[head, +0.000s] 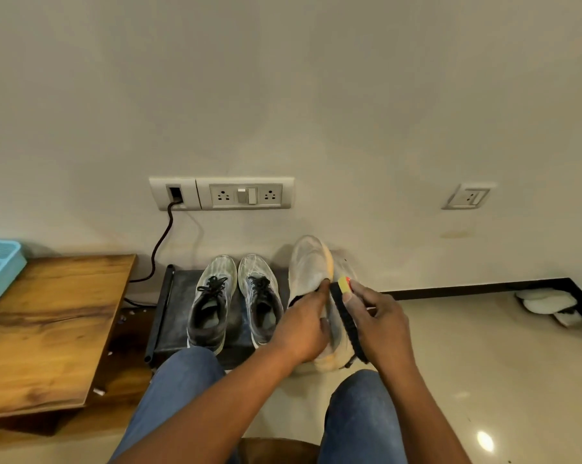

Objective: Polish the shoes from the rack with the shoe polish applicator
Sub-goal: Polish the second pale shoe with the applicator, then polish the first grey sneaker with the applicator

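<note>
A pale off-white slip-on shoe with a peach-orange sole edge (308, 262) is held up off the floor, toe pointing away toward the wall, just right of the rack; the left hand (304, 324) grips it at the heel opening, thumb laid along its upper; the right hand (378, 324) is curled round a long black shoe polish applicator with a yellow and red end (344, 313), which lies against the shoe's right side; the two hands sit close together with the shoe between them. Just left of them, a pair of grey-green mesh trainers with black laces (236, 299) stands side by side on a low black shoe rack (174, 309) set against the wall; above it a white switch and socket panel (222, 193) carries a black cable (159, 249); farther left stands a brown wooden desk (48, 329) bearing a light blue plastic tray (8, 262); blue-jeaned knees (360, 416) fill the foreground.
</note>
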